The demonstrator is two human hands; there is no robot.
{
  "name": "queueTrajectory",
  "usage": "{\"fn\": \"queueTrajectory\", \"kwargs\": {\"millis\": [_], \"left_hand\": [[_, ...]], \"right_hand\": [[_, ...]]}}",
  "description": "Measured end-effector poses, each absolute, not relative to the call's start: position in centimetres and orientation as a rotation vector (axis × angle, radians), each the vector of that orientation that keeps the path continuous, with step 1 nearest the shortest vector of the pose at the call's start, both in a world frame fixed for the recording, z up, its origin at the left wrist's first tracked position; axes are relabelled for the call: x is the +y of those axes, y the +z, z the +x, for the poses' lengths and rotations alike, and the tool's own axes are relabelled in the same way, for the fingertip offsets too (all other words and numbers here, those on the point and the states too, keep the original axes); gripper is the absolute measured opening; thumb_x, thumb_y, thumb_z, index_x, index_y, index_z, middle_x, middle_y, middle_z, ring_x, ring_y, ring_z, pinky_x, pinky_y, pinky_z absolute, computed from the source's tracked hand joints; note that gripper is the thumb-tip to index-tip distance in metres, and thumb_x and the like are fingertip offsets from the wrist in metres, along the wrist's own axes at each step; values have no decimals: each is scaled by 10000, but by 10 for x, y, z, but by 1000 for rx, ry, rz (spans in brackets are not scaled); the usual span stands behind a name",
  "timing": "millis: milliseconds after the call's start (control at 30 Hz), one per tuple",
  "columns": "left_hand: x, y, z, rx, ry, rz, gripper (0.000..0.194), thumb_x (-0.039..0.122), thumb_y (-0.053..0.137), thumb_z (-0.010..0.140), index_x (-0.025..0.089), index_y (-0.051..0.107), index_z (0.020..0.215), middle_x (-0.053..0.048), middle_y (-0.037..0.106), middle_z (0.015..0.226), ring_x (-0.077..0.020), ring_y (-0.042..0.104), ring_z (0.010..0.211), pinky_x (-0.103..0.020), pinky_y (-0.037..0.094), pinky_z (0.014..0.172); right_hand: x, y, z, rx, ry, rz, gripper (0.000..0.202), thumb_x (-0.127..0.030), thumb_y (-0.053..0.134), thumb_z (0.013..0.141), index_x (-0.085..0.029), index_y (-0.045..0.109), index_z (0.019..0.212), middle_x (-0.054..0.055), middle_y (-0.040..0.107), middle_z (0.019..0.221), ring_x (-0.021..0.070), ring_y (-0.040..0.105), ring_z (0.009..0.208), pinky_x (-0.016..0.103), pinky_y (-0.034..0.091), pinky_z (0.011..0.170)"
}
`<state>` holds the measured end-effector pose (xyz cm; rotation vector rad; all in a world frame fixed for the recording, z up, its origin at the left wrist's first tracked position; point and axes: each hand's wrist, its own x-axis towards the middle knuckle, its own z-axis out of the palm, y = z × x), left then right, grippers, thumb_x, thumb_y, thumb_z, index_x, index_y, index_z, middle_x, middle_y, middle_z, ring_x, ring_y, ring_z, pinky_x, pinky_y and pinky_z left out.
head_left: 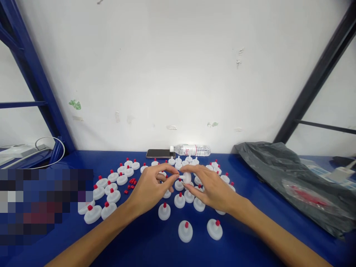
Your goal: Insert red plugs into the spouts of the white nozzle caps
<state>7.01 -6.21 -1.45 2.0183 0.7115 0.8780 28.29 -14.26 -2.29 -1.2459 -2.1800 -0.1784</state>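
Observation:
My right hand grips a white nozzle lid by its round base, tilted so that its thin spout points left. At the spout's tip, my left hand pinches a small red cap, mostly hidden by thumb and forefinger. Below and around both hands stand many white lids with red caps on their spouts, such as one white lid near the front. Loose red caps lie in a small pile left of my left hand. Several uncapped white lids stand behind my hands.
A black phone and a clear plastic bottle lie along the wall. On the right, a dark grey plastic bag has a clear packet with red contents on it. Blue frame posts flank the blue table.

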Motion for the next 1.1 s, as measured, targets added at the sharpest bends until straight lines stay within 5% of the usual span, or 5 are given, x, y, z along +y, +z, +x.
{"fn": "queueTrajectory", "kwargs": {"millis": [333, 700, 933, 1100], "left_hand": [[-61, -10, 70, 659, 891, 1891, 154, 340, 702, 868, 196, 737, 908, -25, 748, 861, -125, 700, 553, -202, 485, 491], [-59, -14, 70, 705, 877, 2126, 200, 385, 621, 944, 215, 722, 968, 34, 719, 696, -87, 624, 479, -192, 440, 473], [-50, -34, 68, 444, 1094, 2599, 157, 173, 516, 986, 183, 668, 947, 22, 675, 711, -98, 622, 627, -218, 447, 612], [-53, -36, 65, 289, 1242, 2675, 274, -24, 460, 857, 173, 639, 921, 35, 622, 682, -82, 557, 591, -196, 415, 569]], "right_hand": [[-143, -21, 285, -2151, -218, -1175, 404, -281, 565, 1016, -304, 421, 1392, 53, 679, 1253, 231, 645, 1123, 439, 572, 921], [-146, -20, 281, -2146, -257, -1106, 377, -231, 561, 1022, -267, 442, 1377, 52, 681, 1276, 192, 668, 1102, 379, 566, 939], [-149, -20, 276, -2205, -221, -1047, 372, -170, 520, 1024, -247, 423, 1375, 79, 675, 1228, 213, 641, 1081, 399, 571, 905], [-151, -21, 272, -2211, -310, -962, 400, -95, 485, 1018, -219, 418, 1392, 90, 667, 1207, 203, 621, 1146, 386, 557, 962]]}}
